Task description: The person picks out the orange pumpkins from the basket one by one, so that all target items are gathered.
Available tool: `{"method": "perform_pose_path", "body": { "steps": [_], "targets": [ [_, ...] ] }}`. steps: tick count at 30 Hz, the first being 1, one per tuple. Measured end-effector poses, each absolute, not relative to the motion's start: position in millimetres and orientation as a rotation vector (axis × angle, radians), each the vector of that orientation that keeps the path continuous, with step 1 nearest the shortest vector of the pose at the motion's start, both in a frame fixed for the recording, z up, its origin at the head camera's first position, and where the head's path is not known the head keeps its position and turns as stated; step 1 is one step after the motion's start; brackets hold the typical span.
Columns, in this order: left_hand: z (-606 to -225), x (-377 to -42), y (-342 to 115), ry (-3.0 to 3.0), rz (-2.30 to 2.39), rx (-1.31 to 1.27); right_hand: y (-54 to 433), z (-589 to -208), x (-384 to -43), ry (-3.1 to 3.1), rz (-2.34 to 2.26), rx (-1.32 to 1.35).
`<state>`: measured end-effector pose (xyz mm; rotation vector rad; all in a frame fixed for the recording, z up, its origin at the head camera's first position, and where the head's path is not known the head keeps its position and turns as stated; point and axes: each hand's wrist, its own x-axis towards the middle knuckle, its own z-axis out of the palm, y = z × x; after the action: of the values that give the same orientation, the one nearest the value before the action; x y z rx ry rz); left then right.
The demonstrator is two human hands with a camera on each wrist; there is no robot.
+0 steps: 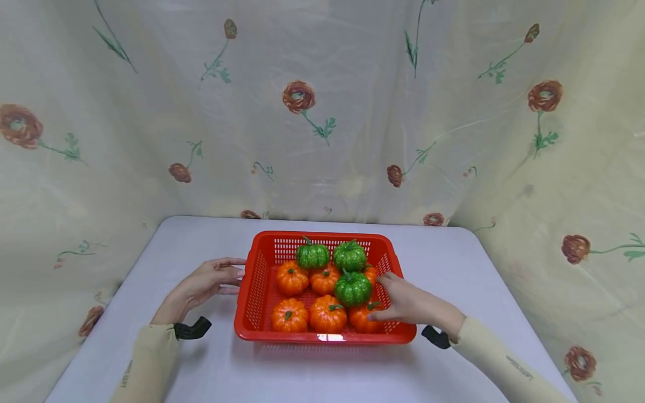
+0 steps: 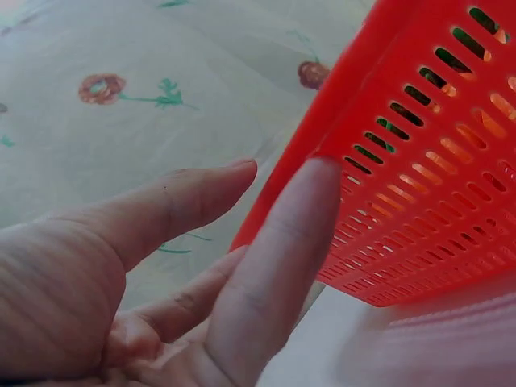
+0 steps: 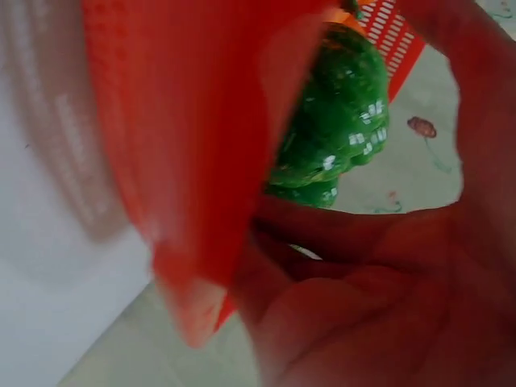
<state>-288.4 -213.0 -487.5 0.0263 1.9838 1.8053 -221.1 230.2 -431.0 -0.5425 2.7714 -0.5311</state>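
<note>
A red plastic basket (image 1: 282, 336) with slotted walls stands on the table, holding three green pumpkins (image 1: 312, 256) and several orange ones (image 1: 292, 278). My left hand (image 1: 214, 278) is at the basket's left side, its fingers extended; in the left wrist view a fingertip (image 2: 322, 165) meets the wall just under the rim, while the thumb stays apart. Over the right rim reaches my right hand (image 1: 405, 299), fingers spread beside the front green pumpkin (image 1: 353, 289) and an orange pumpkin (image 1: 364, 318). The right wrist view shows the basket wall (image 3: 193, 145) hiding some fingertips.
The white table (image 1: 201, 375) extends on all sides of the basket. Behind it and at both sides hangs a pale curtain (image 1: 353, 129) printed with flowers. Black wrist mounts (image 1: 191, 329) sit on both wrists.
</note>
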Motion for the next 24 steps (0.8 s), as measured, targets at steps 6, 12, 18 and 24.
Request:
{"method": "perform_pose_path", "body": {
  "steps": [6,12,18,24],
  "targets": [
    [-490.6,-287.6,-209.9,1.947,1.836,-0.023,222.2,-427.3,-220.0,2.749,-0.376,-0.524],
    [-492.7,-286.9,-207.8,1.922,1.852,-0.06,217.3,-425.6,-219.9,2.733,-0.312,-0.577],
    [-494.4,-287.1,-209.0,1.913,1.852,-0.078,212.2,-426.0,-222.3,2.679,-0.304,-0.557],
    [-494.7,-286.0,-211.4,1.894,1.861,-0.041,208.8,-427.2,-230.9,2.6,-0.297,-0.531]
  ]
}}
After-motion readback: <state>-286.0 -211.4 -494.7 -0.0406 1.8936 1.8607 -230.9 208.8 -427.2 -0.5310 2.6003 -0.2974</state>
